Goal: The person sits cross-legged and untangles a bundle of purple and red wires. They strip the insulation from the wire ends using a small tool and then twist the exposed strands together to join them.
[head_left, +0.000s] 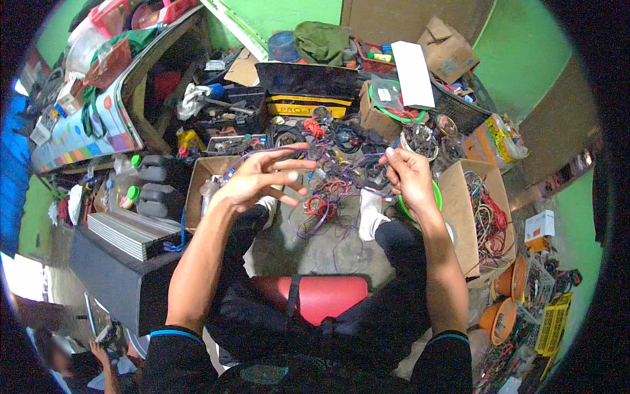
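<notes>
My left hand (256, 180) is raised over the floor with its fingers spread, palm turned toward the middle. A thin purple wire (246, 156) runs along the upper side of this hand. Opposite it, my right hand (410, 180) is closed in a pinch, thumb against forefinger. Purple wire shows at its fingertips, and the stretch between the hands is hard to follow against the clutter. Below both hands lies a tangle of wires, with red-orange coils (317, 206) and more purple loops on the grey floor between my feet.
Cardboard boxes stand at left (197, 190) and right (459, 246), the right one holding bundled wires (489, 223). A green-rimmed bowl (436, 194) sits by my right foot. A finned metal unit (134, 233) rests on a black box (108, 276). Another person (82, 361) is at lower left.
</notes>
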`<state>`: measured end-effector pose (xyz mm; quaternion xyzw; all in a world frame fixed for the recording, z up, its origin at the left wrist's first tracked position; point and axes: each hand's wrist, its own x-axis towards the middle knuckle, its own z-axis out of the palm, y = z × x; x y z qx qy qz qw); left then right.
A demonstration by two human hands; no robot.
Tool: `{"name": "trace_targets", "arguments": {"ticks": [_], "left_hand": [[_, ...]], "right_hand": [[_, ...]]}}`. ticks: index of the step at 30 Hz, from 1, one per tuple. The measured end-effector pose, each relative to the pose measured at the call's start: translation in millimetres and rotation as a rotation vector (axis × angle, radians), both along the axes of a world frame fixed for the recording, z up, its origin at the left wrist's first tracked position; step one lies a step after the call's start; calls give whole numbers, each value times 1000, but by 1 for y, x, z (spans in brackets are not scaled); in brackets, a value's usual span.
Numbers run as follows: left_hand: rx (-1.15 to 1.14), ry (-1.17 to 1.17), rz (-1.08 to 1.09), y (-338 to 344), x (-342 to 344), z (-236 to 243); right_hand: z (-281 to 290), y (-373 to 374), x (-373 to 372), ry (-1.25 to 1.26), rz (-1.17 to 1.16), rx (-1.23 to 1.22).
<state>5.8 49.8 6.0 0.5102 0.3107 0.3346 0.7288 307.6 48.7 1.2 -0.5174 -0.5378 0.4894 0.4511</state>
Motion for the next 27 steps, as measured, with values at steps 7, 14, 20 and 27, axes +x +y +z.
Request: {"name": "trace_targets", "arguments": {"ticks": [7, 14, 20, 27], "left_hand": [[147, 79, 254, -5, 49, -34], [225, 130, 121, -11, 50, -28], [472, 512, 301, -17, 57, -22], [406, 620, 402, 2, 51, -31]], "right_hand": [[7, -13, -29, 142, 184, -67], [-1, -15, -33, 96, 248, -163], [-1, -15, -36, 148, 305, -228], [7, -18, -39, 84, 266, -137]]}}
